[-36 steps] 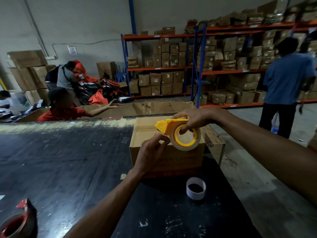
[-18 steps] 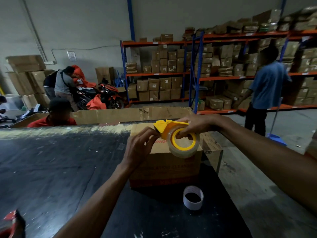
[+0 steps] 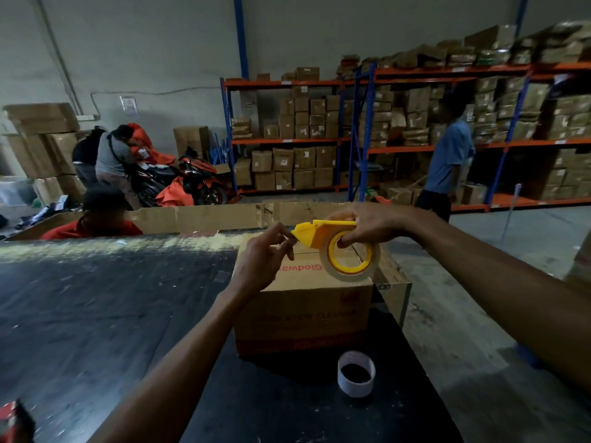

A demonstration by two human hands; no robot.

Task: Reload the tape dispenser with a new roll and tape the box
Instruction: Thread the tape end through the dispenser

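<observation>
Both forearms reach forward over the dark bench (image 3: 96, 314), meeting above the cardboard box (image 3: 303, 302). The right hand (image 3: 374, 227) comes in from the right with the wrist bent inward; its grip is closed on the yellow tape dispenser (image 3: 323, 233), fingers over the top bar and at least one finger hooked through the yellow core. The left hand (image 3: 262, 263) rises from below, wrist cocked back, thumb and forefinger pinched together right at the dispenser's pointed nose; whether a tape end lies between them is too small to tell.

The dispenser is held in the air above the box's top, nose pointing left. On it sits a roll of pale tape (image 3: 350, 262), thick and whitish around the yellow hub, hanging below the bar.

The box stands near the bench's right edge, towards the far side, flaps shut, with red printing on top and on the near face. In front of it, nearer the right edge, an empty white tape core (image 3: 356, 374) stands on end. At the near left corner a red object (image 3: 12, 417) shows only in part. A long cardboard sheet (image 3: 198, 215) runs along the far edge. Beyond it are a person in red (image 3: 96, 219), racks of cartons (image 3: 303, 135) and a person in blue (image 3: 447, 161).
</observation>
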